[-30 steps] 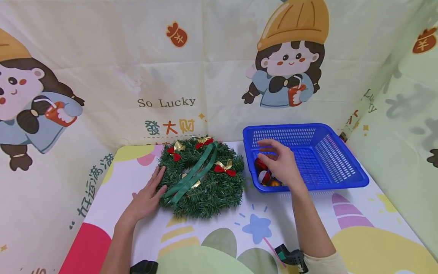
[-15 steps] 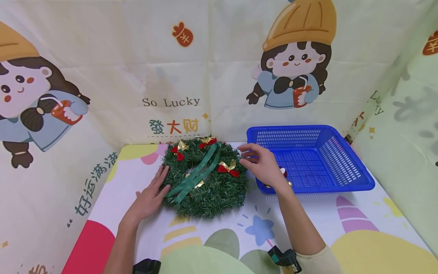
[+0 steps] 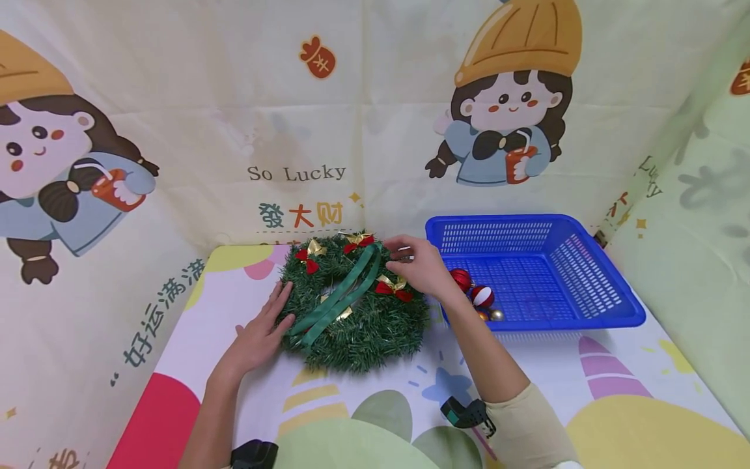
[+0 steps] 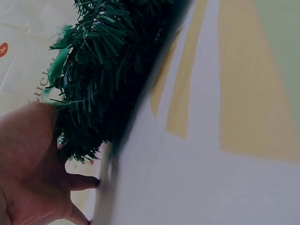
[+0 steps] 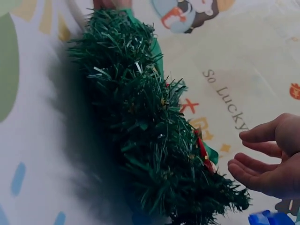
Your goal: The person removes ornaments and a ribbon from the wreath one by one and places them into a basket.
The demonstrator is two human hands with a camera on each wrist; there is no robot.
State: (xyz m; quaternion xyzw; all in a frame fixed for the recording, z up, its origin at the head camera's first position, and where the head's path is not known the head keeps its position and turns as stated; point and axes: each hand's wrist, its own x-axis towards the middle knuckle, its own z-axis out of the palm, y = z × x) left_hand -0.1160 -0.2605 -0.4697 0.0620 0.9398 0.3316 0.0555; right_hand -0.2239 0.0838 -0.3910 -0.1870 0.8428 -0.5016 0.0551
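A green wreath [image 3: 363,339] with red and gold bows and a long green ribbon [image 3: 335,305] lies on the table. My left hand [image 3: 258,339] rests against its left edge, fingers spread; the left wrist view shows the palm [image 4: 28,164] beside the needles [image 4: 93,84]. Over the wreath's upper right part is my right hand [image 3: 418,264], above a red and gold bow [image 3: 394,288]. In the right wrist view that hand [image 5: 272,154] has loosely bent fingers apart from the needles, and nothing shows between them.
To the right stands a blue basket [image 3: 609,322]. In its left part lie a red ball [image 3: 461,279], a red and white ball [image 3: 482,296] and small gold balls [image 3: 497,315]. A patterned cloth backdrop [image 3: 387,163] rises behind the table.
My right hand has moved left from above the basket to the wreath's upper right, uncovering the balls. My left hand has stayed at the wreath's edge. The view has shifted slightly.
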